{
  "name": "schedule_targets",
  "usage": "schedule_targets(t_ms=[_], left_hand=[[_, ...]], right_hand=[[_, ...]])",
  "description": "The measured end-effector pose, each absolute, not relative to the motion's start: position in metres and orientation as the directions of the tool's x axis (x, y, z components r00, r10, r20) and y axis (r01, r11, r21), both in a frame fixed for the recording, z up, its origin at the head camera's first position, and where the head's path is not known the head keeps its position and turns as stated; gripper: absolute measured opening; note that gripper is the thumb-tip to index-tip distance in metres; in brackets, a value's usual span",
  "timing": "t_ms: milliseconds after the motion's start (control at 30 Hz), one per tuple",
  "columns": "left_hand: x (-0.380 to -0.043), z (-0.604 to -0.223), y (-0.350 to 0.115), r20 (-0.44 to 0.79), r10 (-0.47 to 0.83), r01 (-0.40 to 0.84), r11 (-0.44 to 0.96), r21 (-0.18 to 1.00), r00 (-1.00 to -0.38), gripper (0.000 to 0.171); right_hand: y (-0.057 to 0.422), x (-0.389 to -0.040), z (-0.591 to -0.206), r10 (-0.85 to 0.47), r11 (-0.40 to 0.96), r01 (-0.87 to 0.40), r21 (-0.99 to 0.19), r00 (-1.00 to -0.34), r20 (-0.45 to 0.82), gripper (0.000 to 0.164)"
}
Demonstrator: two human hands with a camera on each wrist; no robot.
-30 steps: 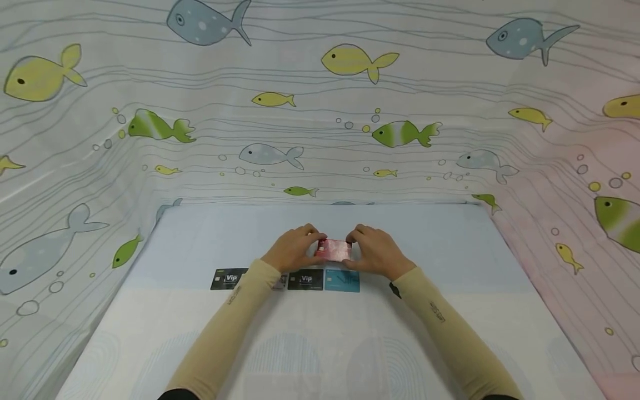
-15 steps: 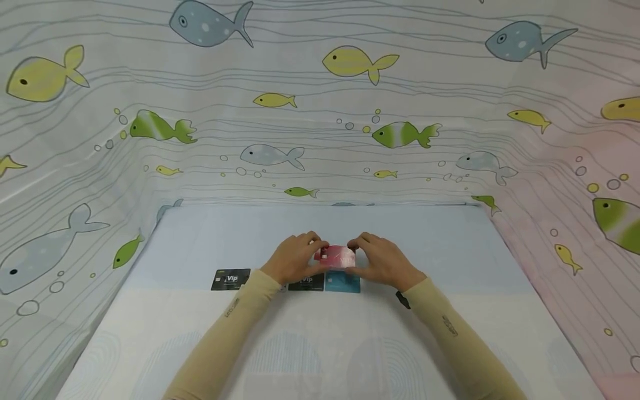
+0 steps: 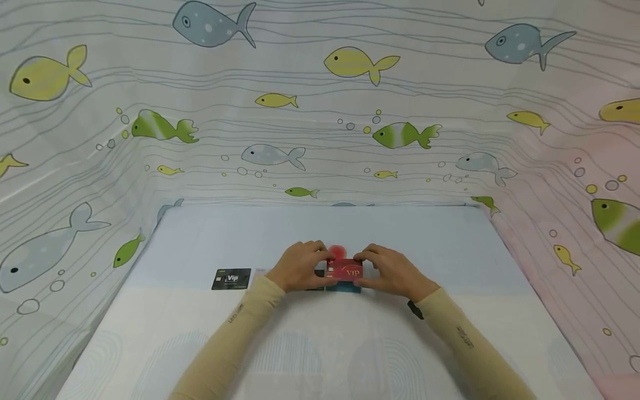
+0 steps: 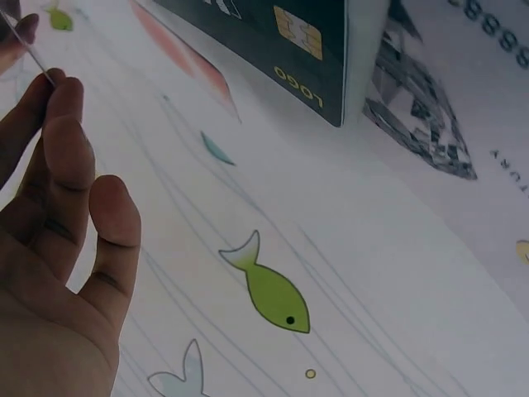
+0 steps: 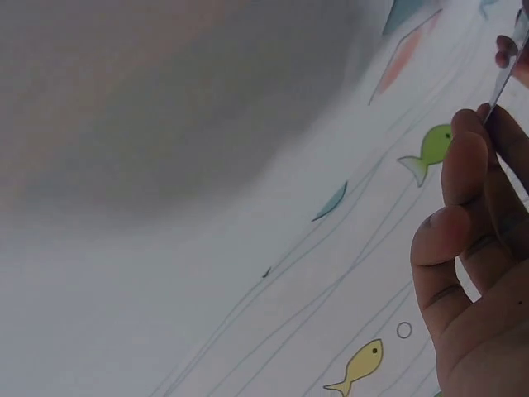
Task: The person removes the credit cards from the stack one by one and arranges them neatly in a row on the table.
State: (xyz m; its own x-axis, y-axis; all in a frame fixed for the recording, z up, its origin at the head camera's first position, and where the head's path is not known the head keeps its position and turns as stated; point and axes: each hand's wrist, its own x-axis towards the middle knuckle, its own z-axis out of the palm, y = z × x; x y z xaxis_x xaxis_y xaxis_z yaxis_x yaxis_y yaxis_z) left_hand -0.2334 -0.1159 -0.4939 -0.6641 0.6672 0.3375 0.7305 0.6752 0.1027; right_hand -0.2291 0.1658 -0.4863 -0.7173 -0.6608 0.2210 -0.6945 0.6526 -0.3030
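Both hands hold a red VIP card (image 3: 346,270), one at each short end. The left hand (image 3: 305,268) pinches the card's left end between thumb and fingers; the right hand (image 3: 392,272) pinches the right end. In the left wrist view only a thin edge of the held card shows at the fingertips. A blue card (image 3: 345,288) lies just below it in the head view, partly covered by it. To its left a dark card (image 3: 316,282) is mostly hidden behind the left hand.
A black Vip card (image 3: 231,279) lies at the left of the row. A pale card (image 3: 259,272) beside it is largely covered by the left forearm; its diamond print (image 4: 421,116) shows in the left wrist view. A reddish patch (image 3: 338,251) shows on the white tabletop (image 3: 400,344).
Both hands have brought the red card nearer the body and slightly to the right, from beyond the row to over the blue card. The card's VIP print now shows clearly.
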Motion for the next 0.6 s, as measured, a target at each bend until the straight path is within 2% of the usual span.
schedule_targets(t_ms=[133, 267, 600], left_hand=[[-0.229, -0.494, -0.111, 0.367, 0.666, 0.736, 0.672, 0.081, -0.649, 0.055], [-0.225, -0.494, -0.105, 0.351, 0.664, 0.727, 0.681, 0.081, -0.661, 0.057], [-0.217, -0.494, -0.085, 0.365, 0.657, 0.725, 0.685, 0.078, -0.660, 0.056]], right_hand=[[0.172, -0.227, -0.489, -0.667, 0.641, -0.708, -0.296, -0.705, 0.242, 0.055], [0.180, -0.223, -0.492, -0.664, 0.638, -0.714, -0.290, -0.700, 0.264, 0.055], [0.197, -0.215, -0.496, -0.633, 0.666, -0.687, -0.292, -0.727, 0.267, 0.054]])
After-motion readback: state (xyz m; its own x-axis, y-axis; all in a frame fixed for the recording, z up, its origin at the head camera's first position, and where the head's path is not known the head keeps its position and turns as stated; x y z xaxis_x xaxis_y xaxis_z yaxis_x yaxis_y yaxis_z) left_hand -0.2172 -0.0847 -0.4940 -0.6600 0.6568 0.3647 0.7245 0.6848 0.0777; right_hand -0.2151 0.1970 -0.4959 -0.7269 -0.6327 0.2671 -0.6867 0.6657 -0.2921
